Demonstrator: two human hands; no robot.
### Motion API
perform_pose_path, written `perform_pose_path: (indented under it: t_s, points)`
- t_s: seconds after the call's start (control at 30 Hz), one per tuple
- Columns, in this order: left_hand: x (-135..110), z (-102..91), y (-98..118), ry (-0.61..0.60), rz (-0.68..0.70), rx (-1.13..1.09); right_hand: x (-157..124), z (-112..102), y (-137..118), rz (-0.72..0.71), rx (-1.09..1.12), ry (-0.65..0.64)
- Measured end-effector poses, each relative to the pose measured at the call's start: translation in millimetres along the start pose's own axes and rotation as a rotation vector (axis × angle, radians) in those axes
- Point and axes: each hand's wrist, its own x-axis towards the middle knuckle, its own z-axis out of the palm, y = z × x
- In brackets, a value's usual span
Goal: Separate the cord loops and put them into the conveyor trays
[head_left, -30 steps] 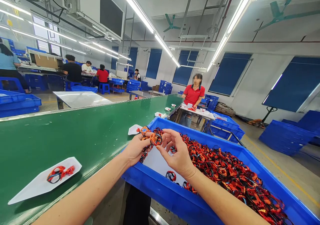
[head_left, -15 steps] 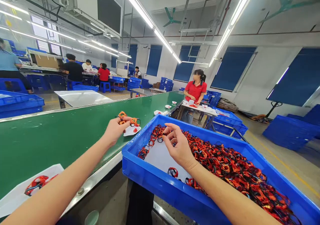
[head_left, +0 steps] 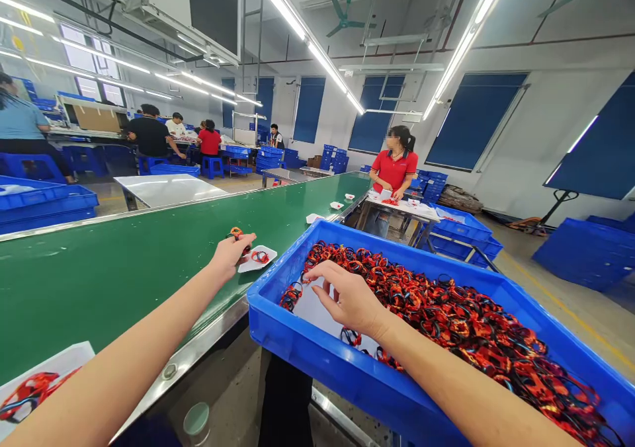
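Note:
My left hand (head_left: 231, 255) is over the green conveyor belt (head_left: 163, 242), its fingers closed on an orange-and-black ring-shaped band (head_left: 235, 233), mostly hidden by the fingers. Just beside it a small white tray (head_left: 248, 267) sits on the belt, with a red-and-black band (head_left: 260, 256) in it. My right hand (head_left: 350, 296) hovers above the near left part of a blue crate (head_left: 307, 351), fingers bent and apart from the thumb, nothing visible in them. Heaped in that crate are many red-and-black bands (head_left: 446, 315); a pale bottom shows under my right hand.
Another white tray with red bands (head_left: 34, 394) lies at the lower left, partly behind my left forearm. Farther along the belt stand several small white trays (head_left: 337, 205). A person in a red shirt (head_left: 395, 169) works at a side table. Blue crates (head_left: 585, 255) are stacked on the right.
My left hand has lowered slightly beside the white tray, and a band now lies in that tray more fully in view. My right hand has moved left and down over the crate.

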Motion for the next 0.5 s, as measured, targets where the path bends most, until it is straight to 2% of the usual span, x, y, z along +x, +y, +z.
perform_pose_path:
  t_s: [0.1,0.23,0.37,0.5]
  points:
    - [-25.0,18.0,19.4,-0.164,-0.076,-0.178,0.3,1.8,-1.5,0.023,0.05,0.038]
    - [-70.4,48.9,37.5,-0.39,-0.126,-0.349,2.9,2.9,-8.2,0.09,0.139,0.149]
    - [-104.9,75.3,33.8,-0.505,-0.178,-0.411,6.3,2.4,-10.1,0.205,0.138,0.265]
    - [-112.2,85.4,23.3,-0.574,-0.225,-0.443,9.0,1.2,-2.7,0.315,0.19,0.33]
